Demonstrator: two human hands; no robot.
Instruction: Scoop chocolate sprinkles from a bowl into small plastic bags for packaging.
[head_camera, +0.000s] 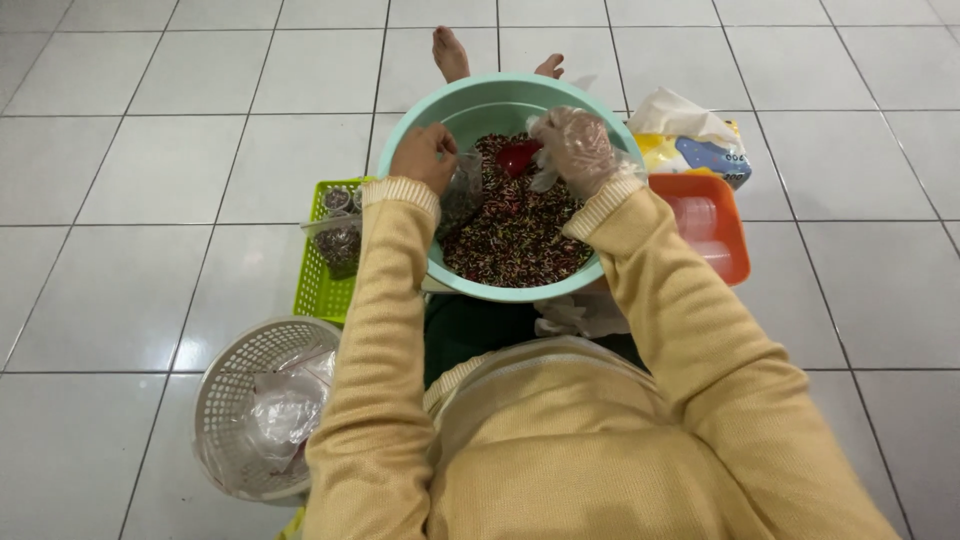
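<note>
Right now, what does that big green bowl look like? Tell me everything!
The big bowl is round, pale green and looks like plastic. It sits upright on the white tiled floor, in front of the seated person. Lots of tiny dark, red and light pieces fill its bottom. The left hand holds a small clear bag over it, and the gloved right hand holds a red scoop inside.

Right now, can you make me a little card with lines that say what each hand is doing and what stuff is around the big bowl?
Left hand: bare, pinching a small clear bag at the bowl's edge
Right hand: in a clear plastic glove, holding a red scoop
Bowl: big, pale green, with dark mixed sprinkles inside
Left of bowl: green basket with filled bags
Right of bowl: orange tray, tissue pack
Near corner: white basket with crumpled plastic
Floor: white tiles
</note>
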